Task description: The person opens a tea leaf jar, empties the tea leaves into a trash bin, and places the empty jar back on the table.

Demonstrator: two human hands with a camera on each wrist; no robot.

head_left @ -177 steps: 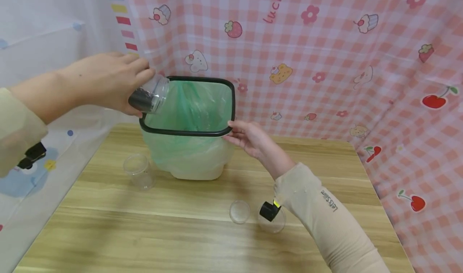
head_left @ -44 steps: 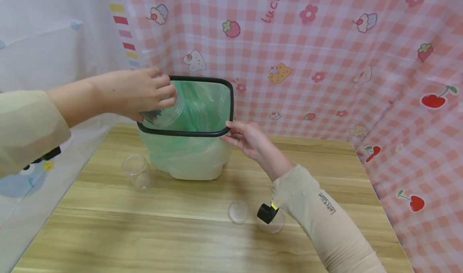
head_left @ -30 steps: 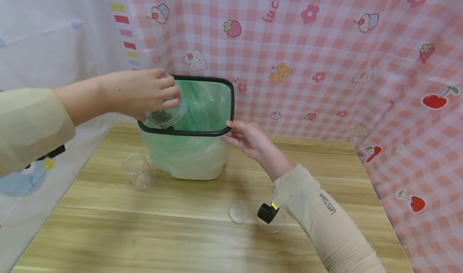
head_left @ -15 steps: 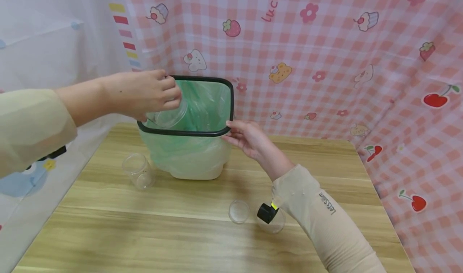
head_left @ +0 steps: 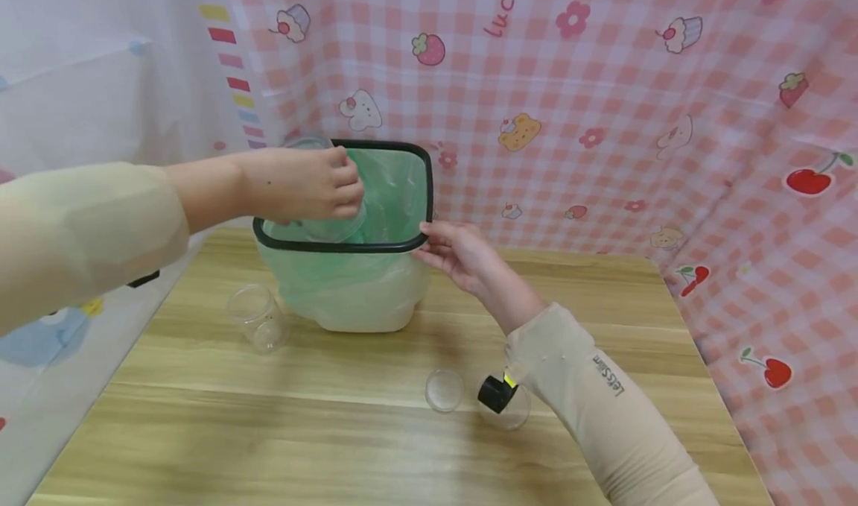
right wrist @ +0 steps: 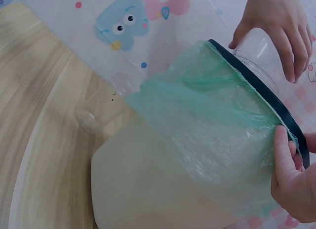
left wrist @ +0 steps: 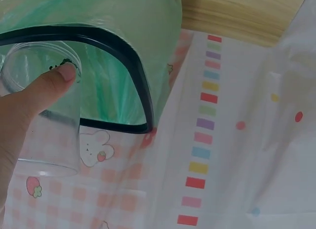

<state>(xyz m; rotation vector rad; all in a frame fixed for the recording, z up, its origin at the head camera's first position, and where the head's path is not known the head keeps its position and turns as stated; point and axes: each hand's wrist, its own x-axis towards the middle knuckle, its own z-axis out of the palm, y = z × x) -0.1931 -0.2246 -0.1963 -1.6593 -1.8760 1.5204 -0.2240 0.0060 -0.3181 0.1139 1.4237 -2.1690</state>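
Note:
My left hand (head_left: 302, 185) grips a clear plastic jar (left wrist: 54, 145), tipped with its mouth down inside the opening of a trash bin (head_left: 365, 308). A few dark bits (left wrist: 65, 62) cling near the jar's mouth beside the thumb in the left wrist view. The bin has a black rim (head_left: 335, 247) and a green plastic bag (right wrist: 197, 125) as its liner. On the bin's right side, my right hand (head_left: 465, 260) pinches the rim and bag edge between thumb and fingers. What lies at the bottom of the bin is hidden.
Left of the bin, another clear jar (head_left: 255, 320) stands on the wooden table (head_left: 322, 431), dark specks on its wall. Two round clear lids lie in front: a small lid (head_left: 444, 390) and a larger lid (head_left: 516, 415) partly behind the wrist camera. A checked curtain (head_left: 469, 81) hangs behind.
My left hand has moved rightward over the bin and tipped the jar further. The dark contents seen in the jar earlier have poured out, leaving only bits. My right hand stays put.

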